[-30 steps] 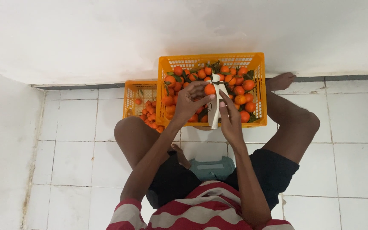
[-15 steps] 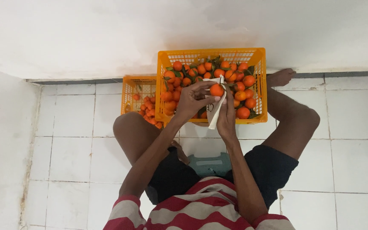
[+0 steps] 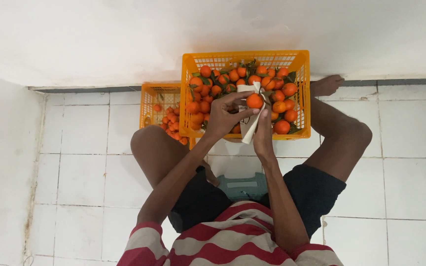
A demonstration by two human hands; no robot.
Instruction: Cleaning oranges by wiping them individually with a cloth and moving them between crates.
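Seated person, seen from above, holding a small orange fruit against a white paper wrapper over a full crate.

A large orange crate [image 3: 245, 60] of leafy fruit sits at twelve o'clock against the wall; a smaller crate [image 3: 159, 96] is at ten o'clock. The left hand [image 3: 223, 117] pinches the fruit [image 3: 254, 101] with curled fingertips, just above the crate. The right hand [image 3: 263, 132] is closed on the wrapper [image 3: 247, 129], cupping it from below. The fruit looks light, round, firm and easily bruised: grip its sides. The paper is thin and limp, likely to tear.
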